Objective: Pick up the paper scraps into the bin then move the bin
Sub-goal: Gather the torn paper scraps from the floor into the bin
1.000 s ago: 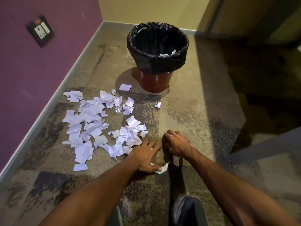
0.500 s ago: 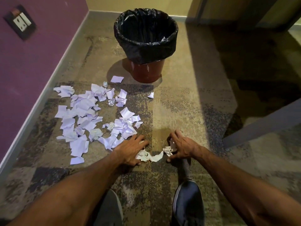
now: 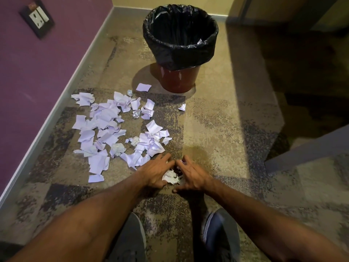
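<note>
Several white paper scraps [image 3: 105,127] lie scattered on the carpet left of centre. A red bin [image 3: 179,80] lined with a black bag [image 3: 180,40] stands farther back, upright, with a scrap showing inside. My left hand [image 3: 156,172] and my right hand [image 3: 190,173] press together on the floor around a small crumpled bunch of scraps [image 3: 171,177], fingers curled over it from both sides. One stray scrap [image 3: 182,107] lies alone near the bin's base.
A purple wall [image 3: 37,72] with a socket plate [image 3: 37,17] runs along the left. A grey furniture edge [image 3: 306,154] juts in at right. My two shoes [image 3: 221,235] are at the bottom, just behind my hands.
My hands have swept inward from apart and now meet, bunching the loose scraps between them into one small pile. The view has tilted slightly.
</note>
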### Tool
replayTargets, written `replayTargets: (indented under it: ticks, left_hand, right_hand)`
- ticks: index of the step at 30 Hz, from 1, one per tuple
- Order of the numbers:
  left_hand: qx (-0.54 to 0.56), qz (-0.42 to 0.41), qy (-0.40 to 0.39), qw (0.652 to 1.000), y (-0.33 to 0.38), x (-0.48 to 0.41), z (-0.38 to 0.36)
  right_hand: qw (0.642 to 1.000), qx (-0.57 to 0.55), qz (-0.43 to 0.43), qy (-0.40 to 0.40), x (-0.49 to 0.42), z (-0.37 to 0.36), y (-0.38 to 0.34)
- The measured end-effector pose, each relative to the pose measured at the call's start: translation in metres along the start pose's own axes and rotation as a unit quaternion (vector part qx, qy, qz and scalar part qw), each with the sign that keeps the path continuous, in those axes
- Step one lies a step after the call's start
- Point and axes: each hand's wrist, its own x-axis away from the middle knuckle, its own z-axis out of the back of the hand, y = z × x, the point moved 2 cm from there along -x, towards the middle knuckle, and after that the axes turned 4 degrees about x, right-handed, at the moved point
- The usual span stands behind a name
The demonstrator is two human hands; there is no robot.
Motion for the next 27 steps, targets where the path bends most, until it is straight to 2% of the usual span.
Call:
replayTargets:
  ticks: [5,14,19,22,27]
  left_hand:
    - [0.047,0.006,0.017,0.999,0.003,0.004,0.006]
    - [0.122,0.034,0.082,0.989,0.004,0.0,0.033]
    - [0.107,0.071,0.149,0.98,-0.007,-0.023,0.091]
    - [0.073,0.062,0.216,0.972,-0.014,-0.036,0.144]
    - [0.076,0.062,0.35,0.932,-0.025,-0.057,0.235]
  right_hand:
    - [0.996,-0.064,-0.03,0.049,-0.012,-0.009,-0.012]
    - [0.992,-0.102,0.0,0.068,-0.042,0.028,-0.007]
    - [0.986,-0.081,-0.031,0.143,-0.067,0.088,0.01]
    - [0.979,-0.069,-0.064,0.181,-0.091,0.137,0.019]
    - [0.96,-0.064,-0.024,0.271,-0.122,0.236,0.013]
